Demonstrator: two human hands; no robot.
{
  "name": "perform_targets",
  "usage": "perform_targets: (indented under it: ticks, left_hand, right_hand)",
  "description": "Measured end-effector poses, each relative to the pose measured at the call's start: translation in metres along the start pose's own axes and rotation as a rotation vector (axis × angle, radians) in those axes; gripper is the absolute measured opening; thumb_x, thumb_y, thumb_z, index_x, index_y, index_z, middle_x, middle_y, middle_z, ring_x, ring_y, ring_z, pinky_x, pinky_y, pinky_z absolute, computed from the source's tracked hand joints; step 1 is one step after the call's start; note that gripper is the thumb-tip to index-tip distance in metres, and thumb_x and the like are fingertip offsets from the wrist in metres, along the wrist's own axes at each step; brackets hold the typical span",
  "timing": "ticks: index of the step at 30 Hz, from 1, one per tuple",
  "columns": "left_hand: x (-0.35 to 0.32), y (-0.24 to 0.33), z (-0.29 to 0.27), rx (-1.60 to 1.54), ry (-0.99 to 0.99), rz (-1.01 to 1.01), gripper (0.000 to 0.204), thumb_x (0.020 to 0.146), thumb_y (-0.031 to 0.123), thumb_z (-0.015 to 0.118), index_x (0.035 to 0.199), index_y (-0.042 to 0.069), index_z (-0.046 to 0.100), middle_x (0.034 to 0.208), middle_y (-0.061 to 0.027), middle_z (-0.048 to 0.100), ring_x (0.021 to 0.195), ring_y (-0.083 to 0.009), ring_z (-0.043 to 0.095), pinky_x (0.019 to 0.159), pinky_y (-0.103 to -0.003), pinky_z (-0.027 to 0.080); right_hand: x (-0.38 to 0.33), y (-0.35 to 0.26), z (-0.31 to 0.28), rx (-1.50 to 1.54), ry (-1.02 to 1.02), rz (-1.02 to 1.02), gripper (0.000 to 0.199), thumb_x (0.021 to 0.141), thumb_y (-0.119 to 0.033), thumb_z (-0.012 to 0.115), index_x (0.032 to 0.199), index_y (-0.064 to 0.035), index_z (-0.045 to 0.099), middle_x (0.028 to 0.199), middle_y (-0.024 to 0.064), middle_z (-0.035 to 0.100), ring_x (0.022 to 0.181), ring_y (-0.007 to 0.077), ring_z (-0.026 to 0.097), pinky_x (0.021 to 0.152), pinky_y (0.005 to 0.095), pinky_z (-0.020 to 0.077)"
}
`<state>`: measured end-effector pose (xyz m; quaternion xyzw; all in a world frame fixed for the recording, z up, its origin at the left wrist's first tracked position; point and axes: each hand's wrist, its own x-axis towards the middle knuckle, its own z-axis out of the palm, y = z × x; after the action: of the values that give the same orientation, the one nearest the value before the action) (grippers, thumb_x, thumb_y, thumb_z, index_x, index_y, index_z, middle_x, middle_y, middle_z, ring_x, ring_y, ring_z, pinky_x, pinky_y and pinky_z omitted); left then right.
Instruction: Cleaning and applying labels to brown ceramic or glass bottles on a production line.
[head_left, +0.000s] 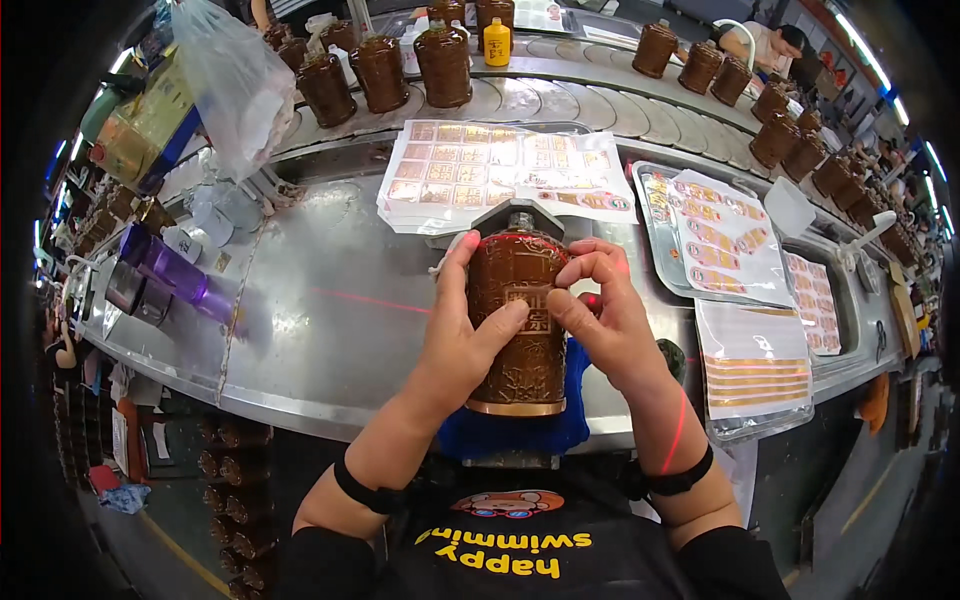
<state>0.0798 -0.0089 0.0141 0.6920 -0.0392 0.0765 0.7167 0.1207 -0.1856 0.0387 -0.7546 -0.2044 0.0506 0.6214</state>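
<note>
A brown, embossed bottle [515, 375] with a gold band at its base leans in front of me, its neck against a metal rest [490, 215]. Beneath its lower end lies a blue cloth [560, 425]. My left hand [450, 335] grips the bottle's left side, thumb pressed on a square gold label [527, 312] on its front. At the label's right edge, my right hand [615, 325] has thumb and forefinger bent close together against the bottle. Whatever those fingertips pinch is too small to make out. A red laser line crosses the bottle's shoulder.
Sheets of gold labels [450, 170] lie behind the bottle; more sit on a tray [650, 235] at right. Gold strips [755, 375] lie nearer. Similar bottles [443, 65] line a conveyor [560, 100]. At left are a purple cup [165, 265] and hanging plastic bag [235, 90].
</note>
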Motion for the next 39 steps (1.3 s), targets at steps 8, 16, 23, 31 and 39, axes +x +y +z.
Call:
perform_targets:
  ticks: [8, 16, 23, 31, 39]
  left_hand:
    - [0.004, 0.007, 0.002, -0.194, -0.028, -0.055, 0.071, 0.088, 0.022, 0.061, 0.139, -0.003, 0.018, 0.131, -0.0158, 0.037, 0.121, -0.0208, 0.038, 0.103, -0.033, 0.032]
    - [0.001, 0.006, -0.001, -0.148, -0.06, -0.026, 0.075, 0.087, 0.02, 0.062, 0.141, -0.003, 0.015, 0.133, -0.0163, 0.034, 0.124, -0.0215, 0.036, 0.104, -0.034, 0.03]
    - [0.0, 0.004, -0.002, -0.282, -0.078, -0.035, 0.077, 0.087, 0.02, 0.062, 0.142, -0.003, 0.013, 0.136, -0.0163, 0.032, 0.125, -0.0222, 0.035, 0.105, -0.034, 0.029]
    - [-0.002, 0.002, -0.003, -0.199, -0.075, -0.029, 0.077, 0.087, 0.02, 0.061, 0.142, -0.003, 0.013, 0.137, -0.0166, 0.03, 0.127, -0.0227, 0.033, 0.106, -0.035, 0.028]
    - [0.0, 0.001, 0.0, -0.17, -0.068, 0.007, 0.077, 0.087, 0.022, 0.061, 0.142, -0.003, 0.013, 0.138, -0.0158, 0.029, 0.128, -0.023, 0.032, 0.107, -0.035, 0.026]
  right_hand:
    - [0.0, 0.007, 0.005, 0.034, 0.054, -0.065, 0.029, 0.076, -0.024, 0.071, 0.093, -0.0101, 0.052, 0.116, 0.0127, 0.041, 0.117, 0.0226, 0.037, 0.077, 0.0311, 0.0417]
    - [0.0, 0.009, 0.002, -0.035, 0.009, -0.068, 0.024, 0.08, -0.02, 0.069, 0.094, -0.0111, 0.05, 0.126, 0.0094, 0.034, 0.11, 0.0134, 0.042, 0.081, 0.0272, 0.043]
    - [-0.001, 0.011, 0.005, 0.113, 0.044, -0.054, 0.027, 0.077, -0.021, 0.071, 0.093, -0.0097, 0.053, 0.118, 0.0129, 0.04, 0.119, 0.0216, 0.036, 0.077, 0.0291, 0.042]
    - [-0.002, 0.014, 0.003, 0.01, 0.0, -0.087, 0.026, 0.081, -0.021, 0.068, 0.096, -0.0106, 0.05, 0.129, 0.0099, 0.032, 0.108, 0.013, 0.043, 0.082, 0.0272, 0.0431]
    - [-0.009, 0.001, -0.022, -0.254, 0.073, -0.105, 0.033, 0.08, -0.019, 0.068, 0.107, -0.0067, 0.055, 0.127, 0.0135, 0.042, 0.112, 0.0269, 0.046, 0.084, 0.0342, 0.0426]
